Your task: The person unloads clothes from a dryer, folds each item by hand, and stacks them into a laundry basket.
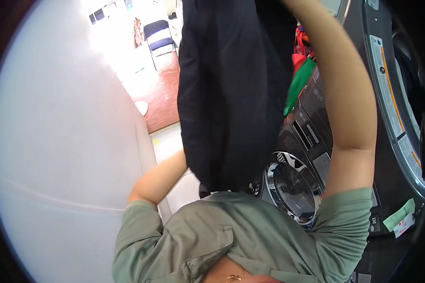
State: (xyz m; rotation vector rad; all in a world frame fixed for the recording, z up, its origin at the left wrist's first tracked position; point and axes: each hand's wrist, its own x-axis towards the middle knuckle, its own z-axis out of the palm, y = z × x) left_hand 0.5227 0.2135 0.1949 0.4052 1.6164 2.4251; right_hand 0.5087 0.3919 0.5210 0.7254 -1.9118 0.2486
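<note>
A large piece of black cloth point(231, 94) hangs in front of me from beyond the top edge down to my waist. Its kind I cannot make out. My left forearm point(163, 177) reaches behind the lower left side of the cloth, which hides my left hand. On the other side my right arm point(347, 89) is raised, and its wrist end meets the cloth's upper right edge. My right hand lies past the top of the view, so its fingers do not show.
Dark front-loading machines stand at right, one with a round glass door point(295, 188), another with a large round opening point(411, 104). Red and green items point(300, 85) lie above the machines. A pale wall point(66, 141) runs along my left. Beyond it is a folding chair point(160, 40).
</note>
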